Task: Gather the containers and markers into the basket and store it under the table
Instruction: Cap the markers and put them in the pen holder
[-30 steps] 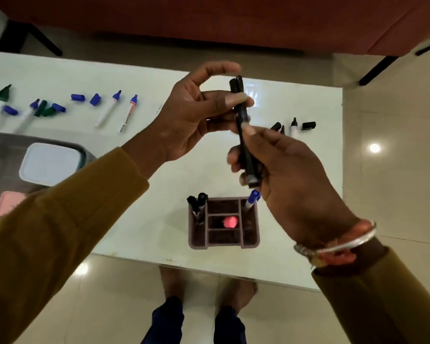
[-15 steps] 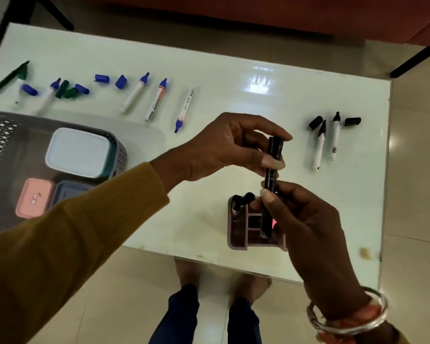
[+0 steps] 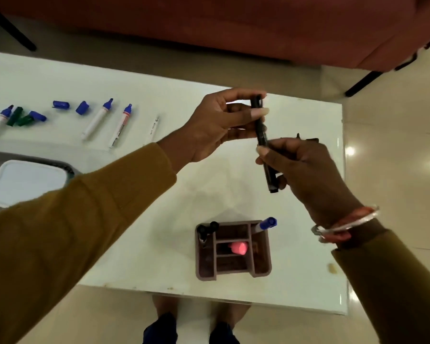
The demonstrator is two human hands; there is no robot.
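Both hands hold one black marker (image 3: 263, 135) upright above the white table (image 3: 139, 219). My left hand (image 3: 216, 125) pinches its upper, cap end between thumb and fingers. My right hand (image 3: 305, 170) grips the lower barrel. Below them stands a brown divided organiser (image 3: 233, 249) with two black markers (image 3: 207, 230) in its left slot, a blue-capped marker (image 3: 266, 223) in its right slot and something pink (image 3: 237, 247) in the middle. A grey basket (image 3: 67, 167) at the left edge holds a white-lidded container (image 3: 27, 182).
Uncapped white markers (image 3: 97, 119) and loose blue caps (image 3: 60, 104) and green caps (image 3: 18, 117) lie along the table's far left. Black marker parts (image 3: 310, 139) peek out behind my right hand. A red sofa stands beyond the table. My feet show under the near edge.
Both hands lifted the black marker up and away from the organiser, toward the far right of the table. The view shifted so that less of the basket shows.
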